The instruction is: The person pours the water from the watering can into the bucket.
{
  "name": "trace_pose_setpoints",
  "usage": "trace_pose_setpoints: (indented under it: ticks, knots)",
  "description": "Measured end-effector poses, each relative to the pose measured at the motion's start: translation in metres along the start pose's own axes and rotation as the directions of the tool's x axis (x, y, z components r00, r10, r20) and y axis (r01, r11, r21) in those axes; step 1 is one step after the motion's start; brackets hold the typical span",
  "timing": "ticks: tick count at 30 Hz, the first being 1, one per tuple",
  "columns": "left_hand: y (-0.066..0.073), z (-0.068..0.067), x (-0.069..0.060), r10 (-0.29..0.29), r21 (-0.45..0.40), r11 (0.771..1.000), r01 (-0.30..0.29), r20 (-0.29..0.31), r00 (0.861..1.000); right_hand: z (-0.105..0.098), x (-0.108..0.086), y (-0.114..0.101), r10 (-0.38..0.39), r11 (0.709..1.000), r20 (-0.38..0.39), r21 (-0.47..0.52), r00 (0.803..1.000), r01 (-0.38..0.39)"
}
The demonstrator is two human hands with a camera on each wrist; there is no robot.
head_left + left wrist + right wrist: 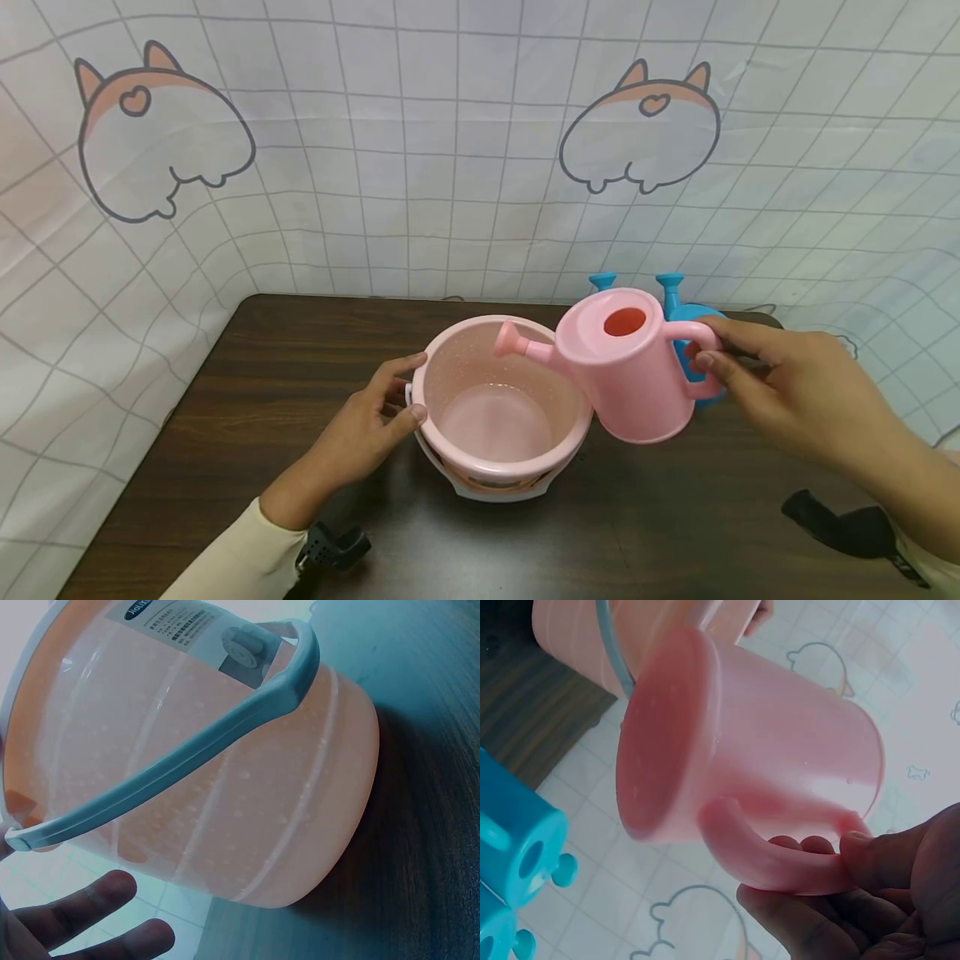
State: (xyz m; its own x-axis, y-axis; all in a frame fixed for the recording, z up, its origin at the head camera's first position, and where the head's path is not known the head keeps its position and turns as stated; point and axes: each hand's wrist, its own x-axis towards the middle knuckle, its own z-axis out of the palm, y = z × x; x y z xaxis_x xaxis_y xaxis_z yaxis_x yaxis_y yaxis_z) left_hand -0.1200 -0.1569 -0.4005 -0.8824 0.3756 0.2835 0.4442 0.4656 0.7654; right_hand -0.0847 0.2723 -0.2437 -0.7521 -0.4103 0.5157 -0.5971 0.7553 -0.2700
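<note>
A pink watering can (637, 383) hangs in the air, tilted slightly, its spout over the right part of a pale pink bucket (498, 467). My right hand (802, 392) grips the can by its looped handle, thumb and fingers wrapped round it in the right wrist view. At the bucket's left rim, my left hand (375, 417) holds on with thumb and forefinger; two other fingers (112, 889) extend clear of the wall. What looks like shallow water covers the bucket's bottom. Its grey handle (195, 761) hangs down along the outside. No stream from the spout is visible.
Behind the pink can stand two blue watering cans (517, 832), partly hidden in the head view. The bucket rests on a dark wooden table (300, 350). A white gridded curtain (420, 150) with cartoon animal prints hangs behind the table's back edge.
</note>
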Motion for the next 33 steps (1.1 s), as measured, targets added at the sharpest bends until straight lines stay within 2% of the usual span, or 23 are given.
trace_pose_setpoints:
  ticks: [6, 10, 17, 33]
  knots:
    - [0.0, 0.0, 0.001, 0.008, 0.0, 1.0, -0.008, -0.003, 1.0, -0.002, 0.003, -0.003, 0.0, 1.0, 0.016, -0.015, 1.0, 0.0]
    - [0.0, 0.001, 0.001, 0.008, 0.0, 1.0, -0.008, -0.007, 1.0, -0.003, 0.008, -0.005, -0.009, 1.0, 0.058, 0.018, 0.998, 0.008]
    - [0.0, 0.001, 0.0, 0.006, 0.004, 1.0, -0.006, -0.013, 1.0, -0.005, 0.015, -0.008, 0.016, 0.998, 0.13, 0.066, 0.991, -0.024]
    - [0.0, 0.001, 0.001, 0.001, 0.011, 1.0, -0.001, -0.012, 1.0, -0.008, 0.022, -0.013, 0.03, 0.998, 0.169, 0.048, 0.985, -0.039]
